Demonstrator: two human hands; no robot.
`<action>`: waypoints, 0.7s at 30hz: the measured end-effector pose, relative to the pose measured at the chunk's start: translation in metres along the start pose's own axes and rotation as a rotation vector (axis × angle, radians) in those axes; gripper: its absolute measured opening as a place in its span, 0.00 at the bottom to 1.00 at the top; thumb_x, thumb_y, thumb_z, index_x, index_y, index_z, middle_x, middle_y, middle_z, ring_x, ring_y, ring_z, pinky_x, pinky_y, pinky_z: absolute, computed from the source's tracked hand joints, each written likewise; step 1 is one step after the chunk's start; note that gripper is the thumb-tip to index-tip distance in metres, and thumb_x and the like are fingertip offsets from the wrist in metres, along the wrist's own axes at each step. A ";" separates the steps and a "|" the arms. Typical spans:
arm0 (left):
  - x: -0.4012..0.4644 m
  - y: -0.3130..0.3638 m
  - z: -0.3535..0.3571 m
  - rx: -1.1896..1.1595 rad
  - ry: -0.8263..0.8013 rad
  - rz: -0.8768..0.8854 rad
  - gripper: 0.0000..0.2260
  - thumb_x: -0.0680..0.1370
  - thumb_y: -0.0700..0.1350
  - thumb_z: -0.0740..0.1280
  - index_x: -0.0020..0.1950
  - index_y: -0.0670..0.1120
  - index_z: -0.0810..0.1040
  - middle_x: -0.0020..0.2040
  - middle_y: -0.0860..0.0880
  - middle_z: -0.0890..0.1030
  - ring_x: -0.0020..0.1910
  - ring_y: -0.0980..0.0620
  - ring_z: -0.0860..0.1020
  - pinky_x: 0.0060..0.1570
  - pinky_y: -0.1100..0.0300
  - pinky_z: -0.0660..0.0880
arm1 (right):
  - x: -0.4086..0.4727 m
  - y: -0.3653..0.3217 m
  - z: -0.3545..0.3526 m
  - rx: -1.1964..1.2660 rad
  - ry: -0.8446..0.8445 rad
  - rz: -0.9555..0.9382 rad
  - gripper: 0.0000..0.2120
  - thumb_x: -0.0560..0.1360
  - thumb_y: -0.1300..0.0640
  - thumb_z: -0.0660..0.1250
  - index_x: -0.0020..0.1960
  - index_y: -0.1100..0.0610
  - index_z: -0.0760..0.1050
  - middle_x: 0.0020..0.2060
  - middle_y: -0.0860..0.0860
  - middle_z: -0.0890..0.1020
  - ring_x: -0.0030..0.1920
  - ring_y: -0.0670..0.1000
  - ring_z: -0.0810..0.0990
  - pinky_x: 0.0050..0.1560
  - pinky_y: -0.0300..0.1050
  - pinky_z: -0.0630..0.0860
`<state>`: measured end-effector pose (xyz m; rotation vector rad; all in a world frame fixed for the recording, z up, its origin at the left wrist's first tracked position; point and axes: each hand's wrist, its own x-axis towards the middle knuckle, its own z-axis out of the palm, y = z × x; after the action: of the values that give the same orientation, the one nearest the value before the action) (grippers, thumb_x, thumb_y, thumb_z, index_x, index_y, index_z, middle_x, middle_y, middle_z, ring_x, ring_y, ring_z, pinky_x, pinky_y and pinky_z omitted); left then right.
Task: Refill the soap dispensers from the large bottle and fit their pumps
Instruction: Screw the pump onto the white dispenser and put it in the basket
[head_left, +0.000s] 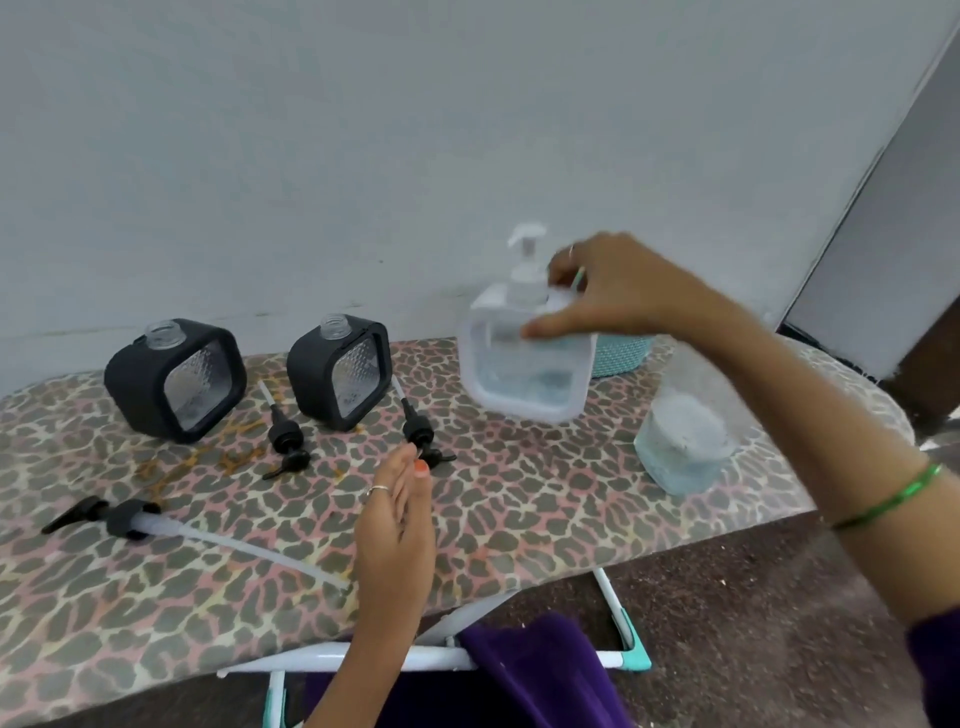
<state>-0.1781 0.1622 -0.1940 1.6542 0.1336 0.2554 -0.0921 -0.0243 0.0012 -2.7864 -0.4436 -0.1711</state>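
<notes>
While the right hand (618, 291) has its fingers and thumb wrapped over the shoulder of the clear square bottle (524, 358), that bottle hangs tilted just above the leopard-print board (519, 519), white pump (525, 249) on top, pale blue soap pooled low inside. It looks about a third full, so I'd judge it fairly light, but the liquid will slosh and shift the weight as it tips. Smooth plastic walls, likely slick if any soap has run down them, so the shoulder hold near the neck seems the sound place, with a second hand under the base once pouring starts. The left hand (400, 519) is relaxed, fingers straight and holding nothing, its tips just beside the right small black pump (418, 434) lying on the board. Two black-cased dispensers (174, 382) (340, 371) sit at the back, necks open, tilted back a little, clear textured windows facing forward; they look stiff, and their narrow mouths will want a slow, careful pour. A second small black pump (283, 439) lies between them, and a long-tubed pump (130, 517) lies near the front left, its thin tube looking bendy; better picked up by the collar. To the right stands a clear container (680, 441) with blue liquid, blurred, and a teal basket (621, 356) sits behind the lifted bottle. Neither dispenser has its pump fitted yet.
</notes>
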 end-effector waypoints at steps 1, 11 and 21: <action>-0.001 0.000 0.001 0.011 -0.004 0.024 0.16 0.81 0.51 0.59 0.68 0.52 0.72 0.64 0.36 0.77 0.61 0.41 0.78 0.67 0.39 0.69 | 0.006 0.004 -0.015 -0.020 0.064 0.019 0.17 0.67 0.44 0.75 0.46 0.55 0.78 0.43 0.53 0.82 0.38 0.48 0.75 0.39 0.42 0.71; 0.000 0.003 0.004 0.120 -0.050 0.085 0.10 0.81 0.48 0.60 0.60 0.55 0.75 0.53 0.32 0.80 0.56 0.31 0.78 0.53 0.42 0.77 | 0.086 0.056 -0.035 -0.077 0.322 0.450 0.28 0.65 0.46 0.76 0.59 0.59 0.74 0.53 0.56 0.78 0.54 0.59 0.79 0.49 0.47 0.75; 0.011 -0.012 0.001 0.134 -0.073 0.127 0.12 0.76 0.55 0.58 0.55 0.57 0.78 0.40 0.61 0.83 0.42 0.64 0.81 0.45 0.69 0.76 | 0.119 0.098 0.035 -0.154 0.349 0.712 0.21 0.75 0.49 0.67 0.62 0.62 0.73 0.57 0.59 0.77 0.58 0.60 0.77 0.45 0.49 0.77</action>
<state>-0.1659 0.1650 -0.2054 1.8054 -0.0101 0.2866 0.0540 -0.0681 -0.0403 -2.7800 0.6608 -0.5197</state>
